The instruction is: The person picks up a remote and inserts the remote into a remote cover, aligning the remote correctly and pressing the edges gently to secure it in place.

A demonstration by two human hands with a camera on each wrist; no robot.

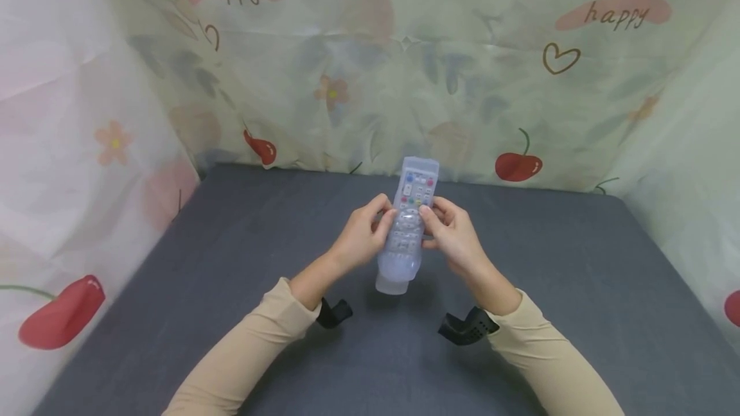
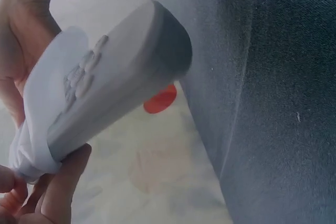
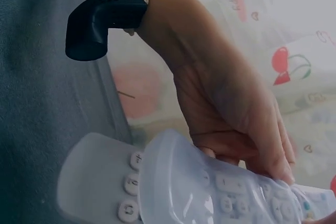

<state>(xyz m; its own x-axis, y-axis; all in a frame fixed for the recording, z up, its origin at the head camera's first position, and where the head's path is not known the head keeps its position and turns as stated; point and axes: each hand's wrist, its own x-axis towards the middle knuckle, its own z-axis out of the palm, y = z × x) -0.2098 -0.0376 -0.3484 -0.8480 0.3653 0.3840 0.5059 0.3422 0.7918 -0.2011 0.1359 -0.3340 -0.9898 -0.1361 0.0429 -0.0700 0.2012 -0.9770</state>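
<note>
A white remote control (image 1: 392, 286) is held above the table, its lower end sticking out of a translucent silicone cover (image 1: 399, 265). Coloured buttons show through the cover's upper part. My left hand (image 1: 360, 231) pinches the cover's left edge, thumb on top. On the opposite edge, my right hand (image 1: 457, 233) grips it with its thumb over the front. From the left wrist, the bare end of the remote (image 2: 152, 45) projects from the bunched cover (image 2: 34, 150). Numbered keys show on the remote (image 3: 100, 177) beside the cover's raised rim (image 3: 163, 177) in the right wrist view.
A dark grey table (image 1: 202, 262) lies beneath the hands. Patterned cloth (image 1: 376, 69) hangs behind it and along both sides. Black wrist mounts (image 1: 468, 326) stick out from the beige sleeves (image 1: 260, 332).
</note>
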